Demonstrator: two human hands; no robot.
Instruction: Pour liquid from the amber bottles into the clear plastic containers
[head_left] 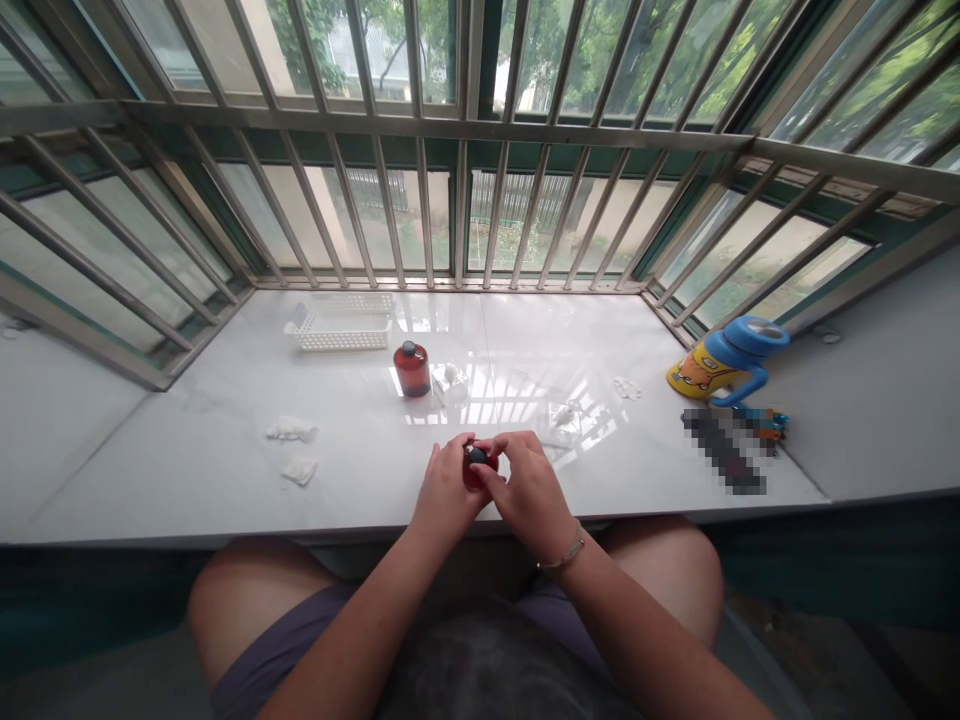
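The small red bottle [472,480] is between both hands, at the near edge of the bench [375,490]. The grip of the left hand [444,485] is closed around its side; the right hand [531,490] bends its fingers near the dark cap [477,455], but I cannot tell if they pinch it. It seems best to keep the bottle upright and firm with the left, and work only at the cap. Beyond the bottle, a second red bottle [412,374] and a clear packet [564,422] lie close enough to be bumped. Farther left of it is crumpled tissue [300,470]; far right, a blue-yellow flask [712,362].
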